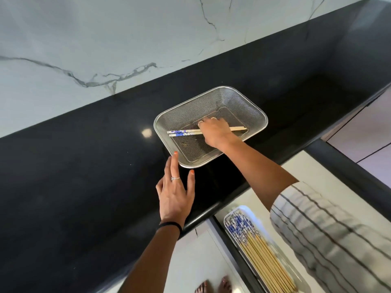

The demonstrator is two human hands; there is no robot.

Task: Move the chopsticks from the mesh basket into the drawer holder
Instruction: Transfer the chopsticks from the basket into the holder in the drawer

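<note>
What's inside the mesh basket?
Two chopsticks lie on the basket floor, with the right hand over their middle. Whether the fingers grip them is hidden.

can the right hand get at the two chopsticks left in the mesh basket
Probably yes. The right hand is already down inside the open-topped mesh basket, lying over the middle of the chopsticks, with nothing else in the basket to block it. Whether the fingers have closed on them is hidden.

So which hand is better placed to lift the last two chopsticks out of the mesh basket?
Right. The right hand is already inside the mesh basket, lying over the two chopsticks. The left hand is open beside the basket's near rim, so it looks better for steadying.
</note>
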